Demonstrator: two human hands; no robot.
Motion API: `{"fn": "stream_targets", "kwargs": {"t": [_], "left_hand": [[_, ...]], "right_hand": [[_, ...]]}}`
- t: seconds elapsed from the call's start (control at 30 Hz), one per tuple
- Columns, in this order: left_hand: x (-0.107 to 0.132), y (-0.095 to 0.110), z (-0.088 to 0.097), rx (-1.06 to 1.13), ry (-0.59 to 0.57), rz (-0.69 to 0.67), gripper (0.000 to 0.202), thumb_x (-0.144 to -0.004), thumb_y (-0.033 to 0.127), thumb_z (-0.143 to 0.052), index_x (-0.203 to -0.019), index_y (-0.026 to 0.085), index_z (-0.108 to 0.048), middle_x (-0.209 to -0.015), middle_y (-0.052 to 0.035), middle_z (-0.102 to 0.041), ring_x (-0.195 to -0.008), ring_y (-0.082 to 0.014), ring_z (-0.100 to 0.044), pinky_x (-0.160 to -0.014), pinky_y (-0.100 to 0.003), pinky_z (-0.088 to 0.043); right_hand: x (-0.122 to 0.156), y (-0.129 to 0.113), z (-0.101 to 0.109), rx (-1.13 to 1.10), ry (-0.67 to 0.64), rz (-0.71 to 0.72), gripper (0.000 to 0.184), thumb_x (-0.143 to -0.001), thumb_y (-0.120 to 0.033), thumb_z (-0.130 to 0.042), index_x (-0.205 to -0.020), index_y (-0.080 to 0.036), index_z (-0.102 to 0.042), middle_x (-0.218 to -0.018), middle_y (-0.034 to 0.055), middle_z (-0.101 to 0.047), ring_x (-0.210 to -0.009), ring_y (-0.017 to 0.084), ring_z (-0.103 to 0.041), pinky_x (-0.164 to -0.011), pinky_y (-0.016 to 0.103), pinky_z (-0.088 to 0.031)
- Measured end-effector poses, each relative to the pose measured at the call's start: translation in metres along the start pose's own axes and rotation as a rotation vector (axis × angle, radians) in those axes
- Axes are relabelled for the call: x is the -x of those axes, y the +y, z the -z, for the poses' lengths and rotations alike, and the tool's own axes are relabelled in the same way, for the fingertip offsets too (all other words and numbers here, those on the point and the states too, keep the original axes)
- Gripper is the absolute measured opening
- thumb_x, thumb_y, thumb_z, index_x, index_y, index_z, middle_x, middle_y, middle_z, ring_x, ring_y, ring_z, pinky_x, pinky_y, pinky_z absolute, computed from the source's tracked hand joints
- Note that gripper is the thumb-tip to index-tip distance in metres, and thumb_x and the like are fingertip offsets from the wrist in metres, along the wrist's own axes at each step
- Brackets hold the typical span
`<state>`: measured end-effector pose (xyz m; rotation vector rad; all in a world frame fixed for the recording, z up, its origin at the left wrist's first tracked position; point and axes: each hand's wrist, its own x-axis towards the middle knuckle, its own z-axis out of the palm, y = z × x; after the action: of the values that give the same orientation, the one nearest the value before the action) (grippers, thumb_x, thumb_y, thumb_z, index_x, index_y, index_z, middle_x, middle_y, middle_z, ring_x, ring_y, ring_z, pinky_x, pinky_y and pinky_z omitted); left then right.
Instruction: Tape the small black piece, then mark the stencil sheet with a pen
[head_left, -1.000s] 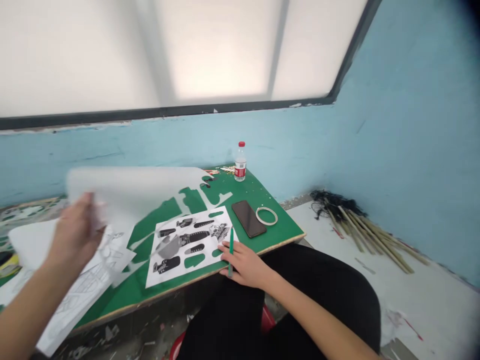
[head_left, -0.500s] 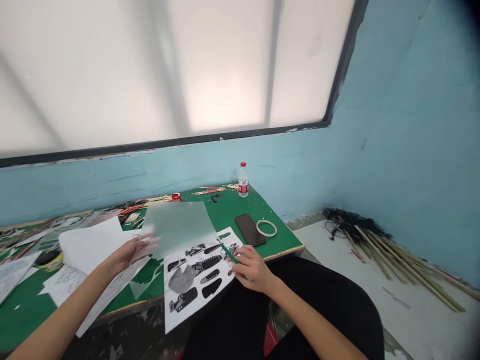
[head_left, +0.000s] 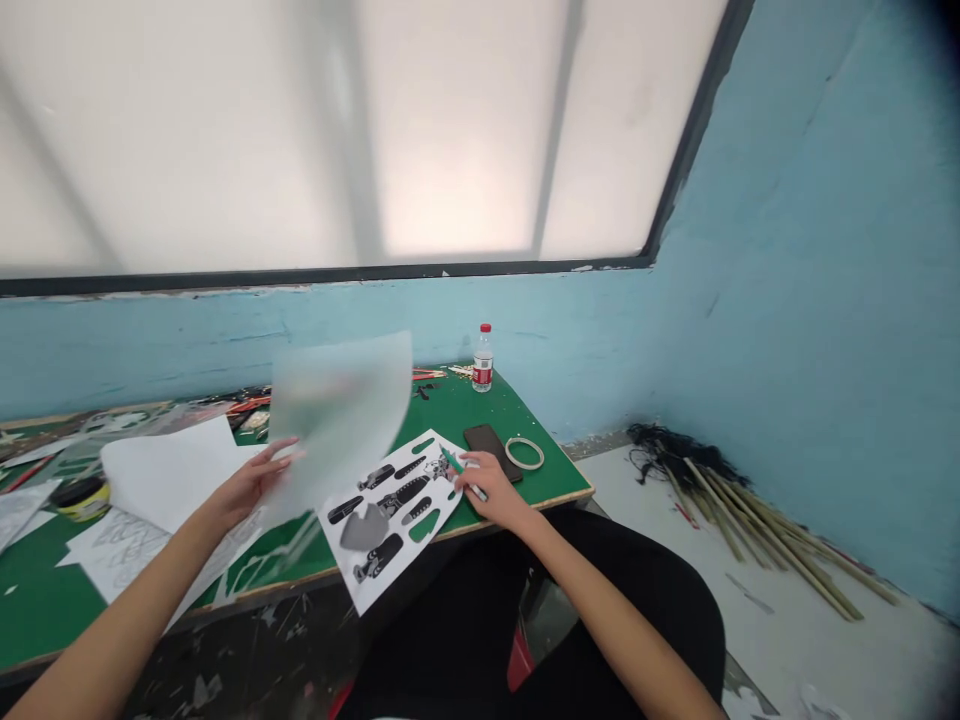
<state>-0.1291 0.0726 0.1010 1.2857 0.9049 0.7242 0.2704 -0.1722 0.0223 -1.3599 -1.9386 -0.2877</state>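
Note:
My left hand [head_left: 251,483] pinches the edge of a translucent sheet [head_left: 341,415] and holds it lifted, blurred, above the green table [head_left: 525,405]. My right hand [head_left: 487,485] grips a green pen [head_left: 459,468] and rests on the right corner of a white printed sheet [head_left: 394,515] with black figure parts, which hangs over the table's front edge. A black phone [head_left: 489,448] and a tape ring [head_left: 527,453] lie just right of that hand.
A water bottle with a red cap [head_left: 484,358] stands at the table's back by the blue wall. White papers [head_left: 169,475] and a yellow tin [head_left: 82,495] lie at the left. Bamboo sticks [head_left: 757,520] lie on the floor at the right.
My left hand has raised the translucent sheet from lying low over the printed sheet to tilted up. The printed sheet has turned and slid partly over the table edge.

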Motion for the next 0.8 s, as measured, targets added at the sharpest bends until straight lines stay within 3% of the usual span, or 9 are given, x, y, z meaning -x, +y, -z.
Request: {"fn": "stream_targets", "kwargs": {"t": [0.13, 0.27, 0.4, 0.5, 0.67, 0.8], "left_hand": [[-0.006, 0.03, -0.003, -0.148, -0.155, -0.039, 0.031, -0.101, 0.026, -0.071, -0.13, 0.018, -0.065, -0.112, -0.0054, -0.074, -0.075, -0.012, -0.069, -0.068, -0.027, -0.061], [-0.011, 0.073, -0.014, -0.25, -0.221, -0.118, 0.041, -0.091, 0.027, -0.082, -0.128, 0.016, -0.068, -0.104, -0.0057, -0.078, -0.065, -0.0122, -0.069, -0.059, -0.025, -0.058], [-0.012, 0.125, -0.02, -0.225, -0.115, -0.291, 0.063, -0.075, 0.04, -0.093, -0.13, 0.022, -0.069, -0.113, -0.0089, -0.081, -0.068, -0.0154, -0.073, -0.066, -0.029, -0.062], [-0.014, 0.154, -0.025, -0.164, 0.003, -0.437, 0.07, -0.073, 0.044, -0.092, -0.135, 0.026, -0.064, -0.122, -0.0081, -0.079, -0.076, -0.0151, -0.076, -0.067, -0.025, -0.061], [-0.015, 0.157, -0.038, -0.201, 0.045, -0.511, 0.074, -0.077, 0.05, -0.087, -0.14, 0.024, -0.059, -0.132, -0.0131, -0.075, -0.081, -0.0177, -0.078, -0.068, -0.027, -0.061], [-0.014, 0.166, -0.045, -0.366, -0.041, -0.471, 0.062, -0.087, 0.052, -0.081, -0.137, 0.02, -0.061, -0.119, -0.0096, -0.079, -0.074, -0.0159, -0.075, -0.079, -0.036, -0.064]], "right_hand": [[-0.035, 0.024, 0.003, -0.009, -0.02, -0.05, 0.026, -0.102, -0.038, -0.071, -0.118, -0.017, -0.072, -0.133, 0.0093, -0.07, -0.133, 0.03, -0.062, -0.115, 0.058, -0.048], [-0.031, 0.033, 0.013, -0.011, 0.074, -0.184, 0.03, -0.103, -0.039, -0.07, -0.126, -0.019, -0.069, -0.138, 0.0103, -0.067, -0.13, 0.029, -0.063, -0.113, 0.056, -0.051], [0.004, 0.035, 0.021, -0.035, 0.21, -0.352, 0.033, -0.105, -0.04, -0.067, -0.131, -0.02, -0.067, -0.138, 0.0106, -0.066, -0.122, 0.027, -0.066, -0.105, 0.052, -0.057], [0.017, 0.033, 0.018, -0.08, 0.235, -0.416, 0.032, -0.105, -0.04, -0.067, -0.129, -0.019, -0.067, -0.132, 0.0099, -0.068, -0.114, 0.025, -0.069, -0.099, 0.047, -0.06], [0.007, 0.02, 0.003, -0.168, 0.209, -0.421, 0.03, -0.106, -0.04, -0.066, -0.128, -0.019, -0.067, -0.128, 0.0093, -0.069, -0.108, 0.023, -0.071, -0.094, 0.044, -0.062], [0.006, 0.012, -0.004, -0.206, 0.157, -0.393, 0.029, -0.105, -0.039, -0.067, -0.126, -0.019, -0.068, -0.13, 0.0095, -0.069, -0.113, 0.024, -0.07, -0.099, 0.046, -0.06]]}}
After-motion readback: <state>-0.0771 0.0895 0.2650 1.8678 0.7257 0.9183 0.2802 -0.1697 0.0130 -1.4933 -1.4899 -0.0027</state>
